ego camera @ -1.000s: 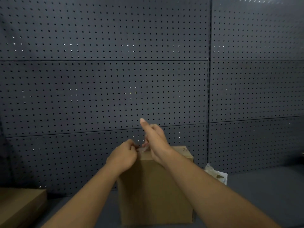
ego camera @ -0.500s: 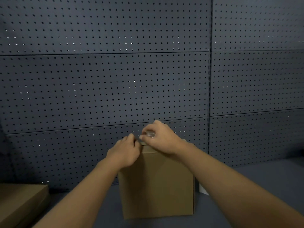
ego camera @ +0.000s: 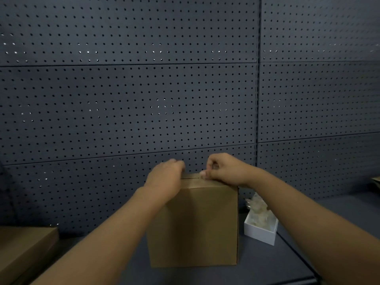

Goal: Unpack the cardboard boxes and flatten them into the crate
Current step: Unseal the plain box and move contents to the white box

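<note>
The fingertips of the left hand are curled over the far top edge of the cardboard box and drop out of sight behind it, so whether they grip the flap or only rest on it cannot be told. The right hand has its fingers bent tightly, thumb and forefinger pressed together at the top seam as if pinching something small there; what lies between them is too blurred to name. Between the two hands a short stretch of the dark seam line shows on the box top, the rest being covered by knuckles and wrists. The box stands upright on the dark shelf surface, close to the perforated back panel, its flaps lying down. Just beside its right side sits a small white open box with crumpled clear wrapping rising from it, partly hidden by the right forearm. At the lower left a flat cardboard piece is cut off by the frame edge, well apart from the upright box. Bare shelf lies in front of the box and to its left. Both forearms reach in from the bottom, converging on the box top, wrists bent slightly downward, backs of the hands facing the camera.
</note>
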`<state>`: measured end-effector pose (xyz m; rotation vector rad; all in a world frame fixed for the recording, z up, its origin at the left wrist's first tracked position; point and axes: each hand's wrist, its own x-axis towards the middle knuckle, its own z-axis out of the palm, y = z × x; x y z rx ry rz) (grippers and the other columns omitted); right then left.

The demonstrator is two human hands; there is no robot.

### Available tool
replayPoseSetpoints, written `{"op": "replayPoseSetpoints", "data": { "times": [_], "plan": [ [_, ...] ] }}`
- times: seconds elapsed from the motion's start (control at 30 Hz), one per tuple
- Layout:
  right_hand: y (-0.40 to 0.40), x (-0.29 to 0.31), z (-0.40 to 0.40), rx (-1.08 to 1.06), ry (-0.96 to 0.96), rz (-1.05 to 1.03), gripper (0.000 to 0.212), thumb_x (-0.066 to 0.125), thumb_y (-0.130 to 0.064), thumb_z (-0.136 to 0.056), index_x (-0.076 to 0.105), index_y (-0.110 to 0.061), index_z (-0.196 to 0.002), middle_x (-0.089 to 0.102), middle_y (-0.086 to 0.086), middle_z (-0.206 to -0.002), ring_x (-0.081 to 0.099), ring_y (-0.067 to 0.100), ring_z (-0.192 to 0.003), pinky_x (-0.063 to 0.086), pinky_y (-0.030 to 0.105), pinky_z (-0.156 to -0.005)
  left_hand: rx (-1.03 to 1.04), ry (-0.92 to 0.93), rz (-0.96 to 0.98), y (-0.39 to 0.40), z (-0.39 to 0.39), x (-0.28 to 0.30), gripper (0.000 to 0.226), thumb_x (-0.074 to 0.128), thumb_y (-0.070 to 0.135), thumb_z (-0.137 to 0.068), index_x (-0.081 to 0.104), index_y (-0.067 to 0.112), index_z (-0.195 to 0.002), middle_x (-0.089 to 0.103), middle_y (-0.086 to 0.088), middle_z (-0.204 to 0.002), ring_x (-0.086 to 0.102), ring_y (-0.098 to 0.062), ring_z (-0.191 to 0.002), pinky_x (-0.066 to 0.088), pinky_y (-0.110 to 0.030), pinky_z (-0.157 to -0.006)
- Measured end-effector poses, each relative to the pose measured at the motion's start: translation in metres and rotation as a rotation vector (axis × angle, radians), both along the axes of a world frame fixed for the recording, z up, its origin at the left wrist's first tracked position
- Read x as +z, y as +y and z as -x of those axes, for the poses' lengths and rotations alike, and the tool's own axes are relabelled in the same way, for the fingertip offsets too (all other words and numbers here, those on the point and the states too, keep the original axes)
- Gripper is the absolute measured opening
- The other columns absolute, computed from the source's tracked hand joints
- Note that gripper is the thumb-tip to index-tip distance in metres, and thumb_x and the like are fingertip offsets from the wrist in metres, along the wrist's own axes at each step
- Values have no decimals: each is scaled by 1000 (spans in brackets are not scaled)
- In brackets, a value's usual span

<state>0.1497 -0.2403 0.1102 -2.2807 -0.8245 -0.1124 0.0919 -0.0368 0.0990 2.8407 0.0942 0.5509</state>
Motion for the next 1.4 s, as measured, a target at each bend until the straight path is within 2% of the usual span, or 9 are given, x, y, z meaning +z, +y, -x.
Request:
{"op": "replayPoseSetpoints", "data": {
  "times": [0.1, 0.2, 0.4, 0.57, 0.7, 0.8, 0.97, 1.17, 1.4],
  "plan": [
    [-7, -2, -1, 45, 129, -204, 22, 77, -34, -90, 63, -18, -83, 65, 6, -82, 59, 21, -73, 49, 37, -70, -142, 49, 96, -28, -1, -2, 35, 39, 31, -110, 54, 27, -141, 60, -2, -141, 59, -27, -117, 45, -40, -103],
    [-18, -11, -6, -17, 199, -494, 21, 67, -10, -94, 59, -13, -75, 54, 7, -70, 49, 19, -64, 44, 31, -63, -126, 123, -47, -35, -6, -15, 59, 13, 57, -109, 39, 34, -156, 46, 1, -159, 42, -25, -146, 15, -57, -126],
    [-63, -14, -10, -86, 212, -693, 22, 58, 4, -96, 48, -11, -82, 75, 18, -105, 69, 22, -95, 51, 34, -84, -126, 158, -121, -28, -10, -19, 59, 7, 50, -108, 29, 39, -161, 40, -1, -163, 36, -25, -149, 14, -55, -126],
    [-82, -13, -1, 15, 385, -744, 32, 48, 10, -95, 44, -13, -117, 75, 23, -106, 58, 24, -76, 52, 35, -75, -105, 179, -111, -34, -12, -14, 59, 9, 49, -107, 31, 38, -160, 39, -4, -162, 37, -28, -148, 16, -56, -125],
    [-81, -18, -4, -102, 237, -713, 32, 40, 14, -85, 65, -5, -79, 66, 25, -76, 56, 25, -63, 48, 32, -58, -123, 265, -82, -33, -12, -4, 57, 9, 50, -108, 30, 39, -160, 33, -8, -166, 30, -30, -152, 14, -56, -126],
    [-84, -18, -7, -141, 118, -646, 31, 41, 7, -84, 65, -6, -69, 61, 16, -62, 55, 23, -57, 43, 32, -58, -140, 257, -91, -32, -11, -4, 55, 10, 48, -109, 37, 39, -156, 37, -10, -162, 35, -30, -149, 16, -54, -125],
    [-72, -26, -4, -147, 130, -392, 63, 57, -69, -93, 63, -7, -84, 52, -4, -67, 49, 15, -65, 42, 29, -69, -137, 243, -115, -32, -12, -6, 58, 9, 53, -109, 26, 39, -162, 33, -6, -165, 35, -29, -150, 20, -53, -125],
    [-68, -29, -3, -58, 229, -236, 44, 75, -60, -85, 64, -17, -79, 49, -1, -70, 38, 9, -56, 30, 23, -53, -186, 272, -83, -31, -7, 2, 54, 13, 51, -110, 34, 38, -158, 39, -7, -160, 36, -29, -148, 21, -48, -124],
    [-77, -57, -8, 90, 543, -513, 25, 73, -39, -90, 63, -18, -80, 64, -8, -80, 45, 14, -71, 42, 27, -70, -246, 237, -118, -21, -6, -4, 55, 11, 51, -111, 32, 36, -160, 44, -5, -156, 37, -26, -147, 19, -50, -125]
  ]
}}
